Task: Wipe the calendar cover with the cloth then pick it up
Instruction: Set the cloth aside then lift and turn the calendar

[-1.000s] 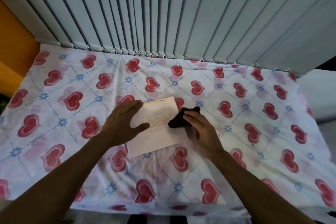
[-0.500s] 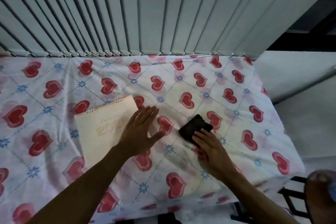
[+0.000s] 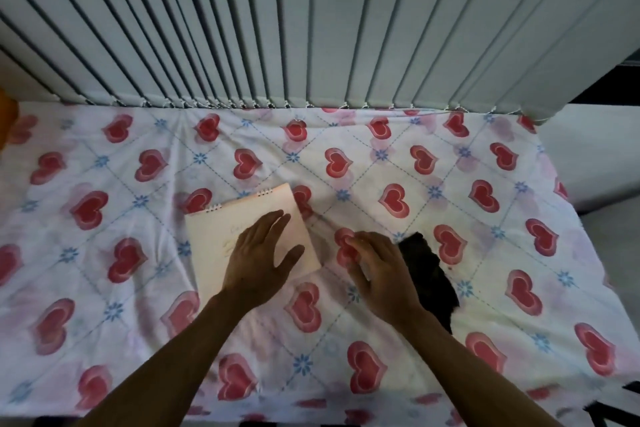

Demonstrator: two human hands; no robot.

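A pale pink spiral-bound calendar (image 3: 221, 236) lies flat on the heart-patterned sheet (image 3: 398, 156), its binding at the far edge. My left hand (image 3: 263, 256) rests flat on the calendar's right half, fingers spread, hiding part of the cover print. A dark cloth (image 3: 431, 274) lies on the sheet to the right of the calendar, apart from it. My right hand (image 3: 379, 269) sits open on the sheet between calendar and cloth, its outer edge against the cloth, holding nothing.
Grey vertical blinds (image 3: 311, 28) hang along the far edge of the covered surface. A white ledge (image 3: 595, 156) runs at the right. A dark frame (image 3: 623, 402) shows at the bottom right corner, past the sheet's edge.
My right hand wiped the cloth on the calendar, carried it off to the right and let it go. My left hand lifted off, then came back flat on the calendar. The camera view swung.
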